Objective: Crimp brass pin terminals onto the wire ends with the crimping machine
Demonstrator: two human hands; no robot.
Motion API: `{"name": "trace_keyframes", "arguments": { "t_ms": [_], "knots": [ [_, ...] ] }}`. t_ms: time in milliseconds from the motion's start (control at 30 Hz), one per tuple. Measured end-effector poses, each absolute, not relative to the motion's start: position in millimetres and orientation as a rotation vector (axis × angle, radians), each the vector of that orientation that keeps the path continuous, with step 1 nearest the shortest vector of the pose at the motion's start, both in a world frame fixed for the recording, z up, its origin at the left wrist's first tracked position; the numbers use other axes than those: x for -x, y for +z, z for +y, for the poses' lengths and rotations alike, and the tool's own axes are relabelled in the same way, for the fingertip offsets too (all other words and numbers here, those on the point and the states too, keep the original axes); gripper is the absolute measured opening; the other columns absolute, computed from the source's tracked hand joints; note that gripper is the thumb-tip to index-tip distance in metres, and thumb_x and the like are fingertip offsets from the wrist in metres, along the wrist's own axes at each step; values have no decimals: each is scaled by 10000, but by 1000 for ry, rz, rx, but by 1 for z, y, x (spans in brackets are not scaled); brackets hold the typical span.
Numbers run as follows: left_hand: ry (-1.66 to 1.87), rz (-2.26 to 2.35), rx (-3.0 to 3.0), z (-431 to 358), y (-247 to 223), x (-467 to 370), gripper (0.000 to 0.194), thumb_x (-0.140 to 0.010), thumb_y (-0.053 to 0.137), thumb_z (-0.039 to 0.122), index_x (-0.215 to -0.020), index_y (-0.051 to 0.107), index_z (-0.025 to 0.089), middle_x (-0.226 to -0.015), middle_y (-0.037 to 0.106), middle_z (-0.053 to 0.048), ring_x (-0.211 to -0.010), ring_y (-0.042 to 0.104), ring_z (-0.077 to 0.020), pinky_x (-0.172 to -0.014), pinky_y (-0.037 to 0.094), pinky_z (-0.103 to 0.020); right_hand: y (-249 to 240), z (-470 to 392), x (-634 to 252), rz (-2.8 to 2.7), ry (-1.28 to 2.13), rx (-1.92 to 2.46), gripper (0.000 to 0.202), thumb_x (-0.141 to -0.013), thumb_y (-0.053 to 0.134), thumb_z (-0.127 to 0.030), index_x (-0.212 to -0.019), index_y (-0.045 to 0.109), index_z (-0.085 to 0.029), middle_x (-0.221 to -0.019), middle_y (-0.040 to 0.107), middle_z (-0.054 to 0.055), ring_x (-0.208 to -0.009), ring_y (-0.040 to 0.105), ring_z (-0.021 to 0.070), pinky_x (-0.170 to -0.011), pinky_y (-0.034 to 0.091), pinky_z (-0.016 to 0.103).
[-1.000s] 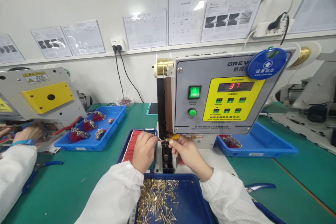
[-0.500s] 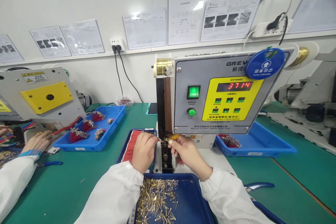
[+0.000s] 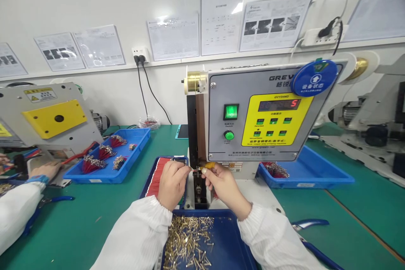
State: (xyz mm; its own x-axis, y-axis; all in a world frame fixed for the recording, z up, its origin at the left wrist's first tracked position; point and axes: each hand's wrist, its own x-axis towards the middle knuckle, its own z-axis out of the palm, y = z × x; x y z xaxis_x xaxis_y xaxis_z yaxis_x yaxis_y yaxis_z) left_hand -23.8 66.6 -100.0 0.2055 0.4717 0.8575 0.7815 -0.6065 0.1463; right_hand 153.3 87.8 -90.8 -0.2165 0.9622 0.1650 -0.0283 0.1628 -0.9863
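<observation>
My left hand (image 3: 172, 183) is closed in a pinch on a thin red wire (image 3: 193, 170) and holds it at the black work head (image 3: 198, 190) of the crimping machine (image 3: 256, 116). Opposite it, my right hand (image 3: 220, 181) is also pinched, with its fingertips at the same spot. What lies between those fingertips is too small to make out. Something yellow (image 3: 209, 165) shows at my right index finger, against the work head. Below both hands a dark blue tray (image 3: 232, 240) holds many loose brass-coloured pins (image 3: 188, 238).
Red wires (image 3: 157, 177) lie in a tray by my left hand. Light blue bins (image 3: 133, 156) with wire bundles stand left and right (image 3: 316, 175). Blue-handled pliers (image 3: 311, 223) lie at the right. A co-worker's hand (image 3: 44, 171) is at another machine (image 3: 52, 114) on the left.
The machine's red display has gone from 3714 to 5. My hands stay at the work head, almost unmoved. The co-worker's arm has shifted slightly left, and the whole view has moved a little.
</observation>
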Motion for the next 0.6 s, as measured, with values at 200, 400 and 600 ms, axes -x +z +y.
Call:
{"name": "trace_keyframes", "arguments": {
  "t_ms": [200, 400, 600],
  "knots": [
    [-1299, -1185, 2182, 68, -103, 25, 144, -907, 505, 88, -956, 599, 185, -912, 586, -50, -881, 505, -174, -767, 436, -301, -91, 84, -151, -1441, 1201, 1050, 284, -742, 559, -484, -737, 513, -203, -535, 519, -29, -403, 442, 117, -319, 292, 199],
    [-1283, -1171, 2182, 68, -103, 24, 144, -901, 512, 79, -957, 593, 183, -913, 584, -49, -879, 495, -175, -762, 435, -300, -90, 83, -151, -1442, 1190, 1060, 281, -734, 549, -481, -735, 516, -201, -535, 521, -30, -401, 448, 118, -324, 309, 201],
    [-1280, -1165, 2181, 68, -103, 24, 144, -902, 512, 82, -959, 598, 181, -908, 589, -47, -873, 495, -171, -762, 436, -298, -89, 84, -152, -1446, 1182, 1052, 258, -749, 546, -454, -718, 508, -201, -526, 520, -35, -400, 447, 113, -359, 352, 209]
  ]
}}
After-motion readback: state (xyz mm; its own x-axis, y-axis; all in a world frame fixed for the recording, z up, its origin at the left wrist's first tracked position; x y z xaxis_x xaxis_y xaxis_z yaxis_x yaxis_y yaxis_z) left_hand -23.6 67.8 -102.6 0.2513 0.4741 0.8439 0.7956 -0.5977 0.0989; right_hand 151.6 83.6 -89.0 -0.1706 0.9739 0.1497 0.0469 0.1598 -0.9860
